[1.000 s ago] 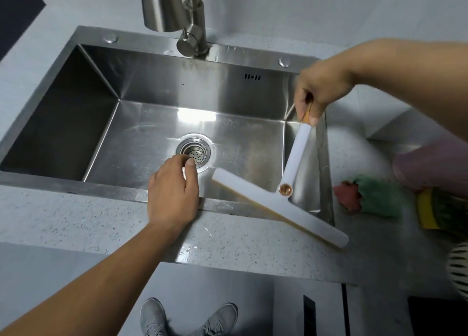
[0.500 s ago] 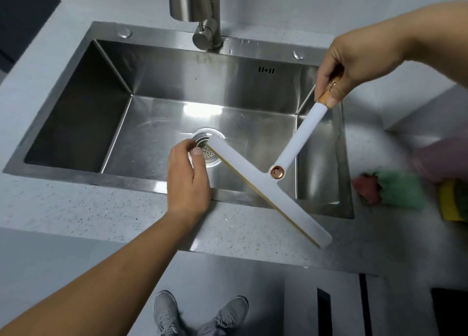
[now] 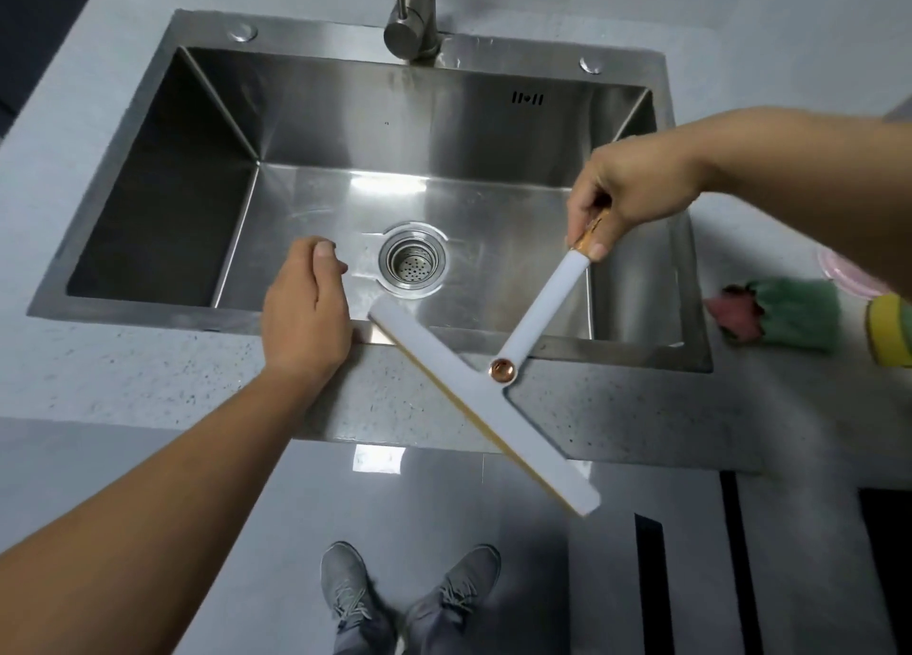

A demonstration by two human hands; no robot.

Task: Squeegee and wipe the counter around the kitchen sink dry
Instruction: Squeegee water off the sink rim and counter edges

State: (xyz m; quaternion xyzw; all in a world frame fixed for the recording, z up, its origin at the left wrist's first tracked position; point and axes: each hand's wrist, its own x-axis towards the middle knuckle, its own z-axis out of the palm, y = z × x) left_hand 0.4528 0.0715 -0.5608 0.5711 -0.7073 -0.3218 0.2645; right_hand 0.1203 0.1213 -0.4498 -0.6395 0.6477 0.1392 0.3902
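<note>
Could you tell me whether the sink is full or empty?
Empty: the sink shows bare steel floor and an uncovered drain strainer; no pooled water.

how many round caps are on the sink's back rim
2. The left cap sits on the back rim of the sink, left of the faucet; the right cap sits right of it.

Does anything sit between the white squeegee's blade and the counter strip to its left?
Yes: the left hand rests on the front rim of the steel sink, just left of the white T-shaped squeegee, narrowly apart from its blade end.
</note>
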